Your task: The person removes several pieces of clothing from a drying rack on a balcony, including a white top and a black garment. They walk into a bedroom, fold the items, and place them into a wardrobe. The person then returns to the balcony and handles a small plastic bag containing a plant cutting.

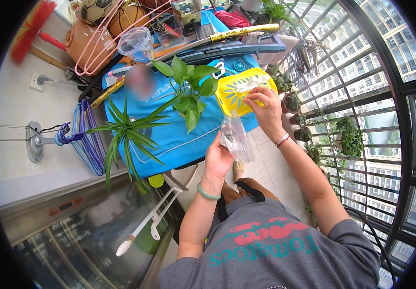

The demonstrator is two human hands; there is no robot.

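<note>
head view: both hands grasp a clear plastic bag (236, 137), left hand (217, 158) below, right hand (264, 111) above.

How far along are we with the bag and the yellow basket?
Done: the left hand holds the clear plastic bag up beside the basket. In hand: the right hand reaches into the yellow basket, fingers on something pale. Left: nothing can be made out inside the bag.

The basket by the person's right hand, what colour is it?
The basket is bright yellow with cut-out slots, seen clearly in the head view.
</note>
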